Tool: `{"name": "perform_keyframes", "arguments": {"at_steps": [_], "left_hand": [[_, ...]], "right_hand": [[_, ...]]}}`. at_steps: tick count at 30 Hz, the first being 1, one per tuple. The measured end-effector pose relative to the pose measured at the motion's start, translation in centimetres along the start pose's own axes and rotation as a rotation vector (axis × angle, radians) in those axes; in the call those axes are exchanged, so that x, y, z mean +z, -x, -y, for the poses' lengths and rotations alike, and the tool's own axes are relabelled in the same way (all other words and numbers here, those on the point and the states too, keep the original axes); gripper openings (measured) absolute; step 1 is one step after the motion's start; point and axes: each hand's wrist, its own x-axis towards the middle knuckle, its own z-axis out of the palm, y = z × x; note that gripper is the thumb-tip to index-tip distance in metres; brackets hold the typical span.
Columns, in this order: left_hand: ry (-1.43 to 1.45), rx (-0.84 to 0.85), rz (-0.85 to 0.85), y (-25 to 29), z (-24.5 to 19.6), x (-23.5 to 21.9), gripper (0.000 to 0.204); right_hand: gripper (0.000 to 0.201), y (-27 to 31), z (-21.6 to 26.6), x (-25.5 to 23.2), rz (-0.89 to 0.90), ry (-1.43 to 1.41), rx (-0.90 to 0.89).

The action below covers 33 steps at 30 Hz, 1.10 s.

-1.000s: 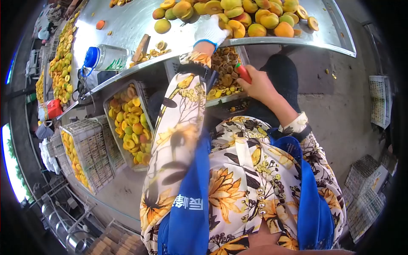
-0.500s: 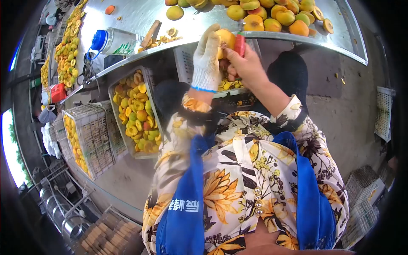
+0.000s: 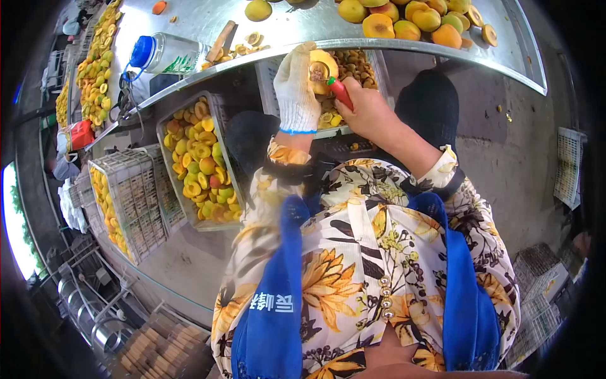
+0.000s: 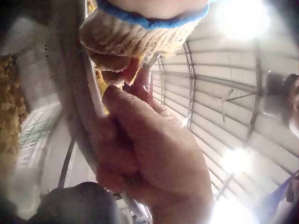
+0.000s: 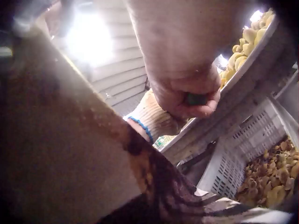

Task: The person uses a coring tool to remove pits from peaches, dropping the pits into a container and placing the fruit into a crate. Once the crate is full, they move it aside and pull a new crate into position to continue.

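Note:
The gloved left hand [image 3: 297, 91] grips a halved orange-yellow fruit [image 3: 325, 61], its cut face and brown pit turned toward the right hand. The bare right hand [image 3: 369, 110] holds a tool with a red and green handle [image 3: 341, 93], and the tool's metal loop sits at the pit. In the left wrist view the right hand [image 4: 154, 144] is close below the glove [image 4: 135, 35]. From the right wrist view, the right hand [image 5: 187, 93] hides most of the fruit and tool; the glove [image 5: 156, 116] shows behind it.
A metal table [image 3: 303, 45] carries whole and cut fruit [image 3: 426, 20], a blue-capped bottle [image 3: 167, 54] and a wooden piece [image 3: 221, 40]. Under its edge stands a crate of brown pieces [image 3: 358, 66]. Crates of fruit [image 3: 202, 164] stand to the left.
The left hand has come back from the fruit pile with a fruit and turned its cut face toward the tool. The right hand has brought the tool to the pit.

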Motion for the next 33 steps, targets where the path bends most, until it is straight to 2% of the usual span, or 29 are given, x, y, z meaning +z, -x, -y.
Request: {"name": "perform_keyframes", "arguments": {"at_steps": [3, 6, 9, 13, 16, 18, 22, 25, 27, 28, 31, 32, 33], "left_hand": [[-0.077, 0.014, -0.016, -0.1, 0.7, -0.7, 0.028], [-0.088, -0.185, 0.09, -0.3, 0.1, -1.4, 0.026], [-0.027, -0.304, 0.174, -0.6, 0.3, -2.4, 0.024], [-0.069, -0.299, 0.125, -0.6, 1.0, -2.5, 0.025], [-0.149, -0.364, 0.152, -0.9, 1.1, -2.9, 0.023], [-0.135, -0.384, 0.163, -1.0, 1.3, -3.0, 0.022], [-0.1, -0.303, 0.139, -1.0, 1.8, -2.9, 0.021], [-0.015, -0.33, 0.08, -0.4, 1.5, -2.0, 0.019], [-0.014, -0.328, 0.076, -0.2, 1.1, -1.4, 0.021], [0.0, -0.282, 0.032, -0.1, 1.6, -1.3, 0.023], [-0.102, -0.128, -0.169, -0.9, 2.3, -1.3, 0.022], [-0.158, 0.021, -0.138, -0.9, 1.8, -2.3, 0.021], [-0.693, 0.268, -0.065, -0.8, 0.8, -4.1, 0.013]], "right_hand": [[0.021, 0.2, -0.3, 0.2, 0.056, 0.021, -0.02], [0.019, 0.3, -0.6, -0.1, 0.15, 0.02, -0.042], [0.018, 0.2, 0.1, -1.4, 0.298, 0.036, -0.02], [0.021, -0.2, 0.5, -2.2, 0.408, 0.057, 0.025], [0.022, -0.3, -1.0, -1.1, 0.409, 0.031, -0.054], [0.016, -0.2, -0.5, -1.0, 0.487, -0.191, 0.102], [0.01, 0.4, -1.1, 0.5, 0.587, -0.666, 0.361], [0.009, 0.4, -1.7, 0.1, 0.835, -1.301, 0.566], [0.01, 0.5, -2.2, 1.1, 0.956, -1.563, 0.505], [0.011, 0.6, -2.4, 1.6, 1.012, -1.693, 0.468], [0.013, 0.6, -1.8, 2.2, 0.987, -1.859, 0.422], [0.013, 0.5, -1.6, 2.0, 1.004, -1.833, 0.275], [0.013, 0.3, -1.3, 1.3, 0.97, -1.785, 0.246]]}}
